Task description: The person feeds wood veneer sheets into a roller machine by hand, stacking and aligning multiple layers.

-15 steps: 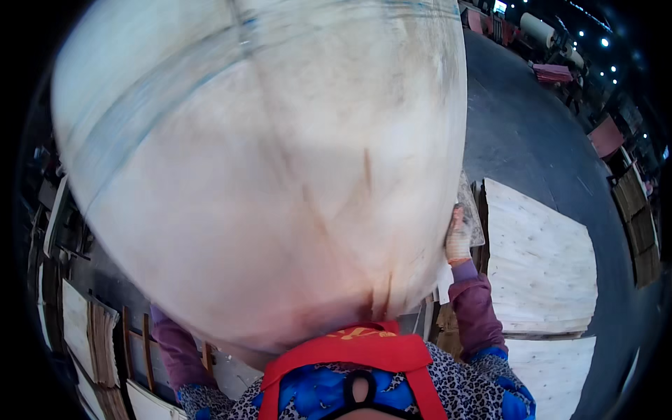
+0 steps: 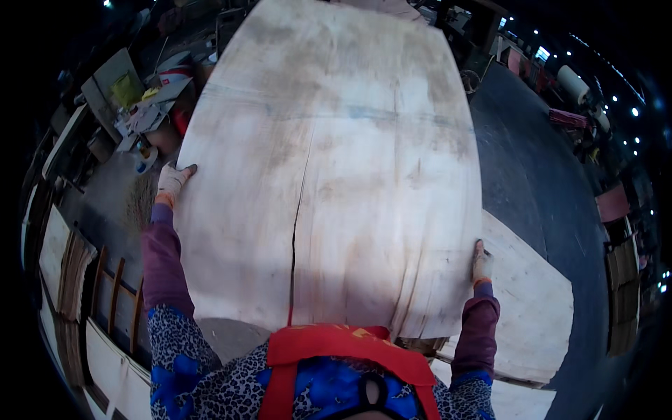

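Note:
A large, pale sheet of wood veneer (image 2: 371,182) spreads out in front of me. A long dark split runs up it from the near edge, and grey-brown stains mark its far part. My left hand (image 2: 172,180), in a whitish glove, grips the sheet's left edge with the thumb over the top face. On the right edge, nearer to me, my gloved right hand (image 2: 481,263) holds the sheet too, thumb up. The fingers of both hands are partly hidden beneath the veneer.
Stacked pale veneer sheets (image 2: 532,308) lie to the right, partly under the held sheet. More veneer stacks (image 2: 70,273) and a wooden frame (image 2: 117,301) stand at the left. Clutter with a yellow bag (image 2: 126,89) is at the far left. Dark floor (image 2: 532,175) extends at right.
The veneer sheet has lowered and moved away from me, so its far edge now shows. My left hand, hidden before, is now visible on the left edge. My right hand remains on the right edge.

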{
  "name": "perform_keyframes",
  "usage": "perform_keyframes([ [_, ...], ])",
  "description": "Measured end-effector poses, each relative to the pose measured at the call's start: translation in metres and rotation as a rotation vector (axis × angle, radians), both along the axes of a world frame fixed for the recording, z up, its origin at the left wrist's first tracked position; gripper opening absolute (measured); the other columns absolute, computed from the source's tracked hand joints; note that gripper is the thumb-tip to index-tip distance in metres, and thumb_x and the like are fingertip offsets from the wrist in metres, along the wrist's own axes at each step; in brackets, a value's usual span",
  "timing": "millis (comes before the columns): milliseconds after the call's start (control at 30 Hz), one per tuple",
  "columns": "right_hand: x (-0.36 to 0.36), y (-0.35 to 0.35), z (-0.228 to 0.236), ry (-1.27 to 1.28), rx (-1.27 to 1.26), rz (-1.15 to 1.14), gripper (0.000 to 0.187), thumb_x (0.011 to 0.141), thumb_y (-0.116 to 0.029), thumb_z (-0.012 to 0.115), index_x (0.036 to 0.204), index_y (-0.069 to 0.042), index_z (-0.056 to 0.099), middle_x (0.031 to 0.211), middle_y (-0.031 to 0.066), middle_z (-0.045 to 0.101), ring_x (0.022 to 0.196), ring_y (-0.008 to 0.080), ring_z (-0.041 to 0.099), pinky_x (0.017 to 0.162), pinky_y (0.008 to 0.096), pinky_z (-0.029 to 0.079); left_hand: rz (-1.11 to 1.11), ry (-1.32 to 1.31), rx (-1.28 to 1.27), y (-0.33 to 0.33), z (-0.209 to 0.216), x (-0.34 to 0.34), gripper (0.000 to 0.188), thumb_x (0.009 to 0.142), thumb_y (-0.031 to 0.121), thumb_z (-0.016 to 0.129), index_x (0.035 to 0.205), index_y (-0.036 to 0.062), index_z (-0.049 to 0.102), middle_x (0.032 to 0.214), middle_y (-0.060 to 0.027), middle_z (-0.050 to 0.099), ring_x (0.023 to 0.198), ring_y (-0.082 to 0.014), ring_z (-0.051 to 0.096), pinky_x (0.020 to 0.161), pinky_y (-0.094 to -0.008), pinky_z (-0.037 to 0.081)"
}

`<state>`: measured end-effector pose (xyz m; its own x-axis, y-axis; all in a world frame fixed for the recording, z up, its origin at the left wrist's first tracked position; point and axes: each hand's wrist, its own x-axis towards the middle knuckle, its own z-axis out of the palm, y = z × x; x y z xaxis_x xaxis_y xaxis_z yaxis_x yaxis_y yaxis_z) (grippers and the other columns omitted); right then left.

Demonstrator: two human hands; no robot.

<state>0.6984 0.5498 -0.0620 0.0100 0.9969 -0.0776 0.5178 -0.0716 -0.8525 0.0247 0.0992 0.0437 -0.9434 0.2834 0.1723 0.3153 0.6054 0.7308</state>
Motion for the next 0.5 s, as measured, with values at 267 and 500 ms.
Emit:
perform_keyframes([
  [267,0.097,-0.055,-0.054,-0.043,-0.368,0.591,0.041,0.082,-0.032,0.062,0.104,0.003,0.059,0.094,0.0023,0.060,0.083,0.0120,0.053,0.076,0.0284,0.045,-0.118,-0.292,-0.450,-0.148,-0.185,0.071,0.059,0.059,0.028,0.079,0.098,-0.0105,0.057,0.094,-0.0181,0.063,0.079,-0.0252,0.062,0.066,-0.0359,0.050],
  [500,0.086,-0.063,-0.069,0.261,-0.272,0.282,0.029,0.078,0.000,0.057,0.107,0.001,0.056,0.094,0.0032,0.061,0.079,0.0125,0.056,0.072,0.0239,0.046,0.163,-0.396,-0.235,-0.128,-0.120,0.153,0.053,0.063,0.018,0.077,0.105,-0.0049,0.054,0.092,-0.0172,0.062,0.073,-0.0273,0.061,0.062,-0.0377,0.049],
])
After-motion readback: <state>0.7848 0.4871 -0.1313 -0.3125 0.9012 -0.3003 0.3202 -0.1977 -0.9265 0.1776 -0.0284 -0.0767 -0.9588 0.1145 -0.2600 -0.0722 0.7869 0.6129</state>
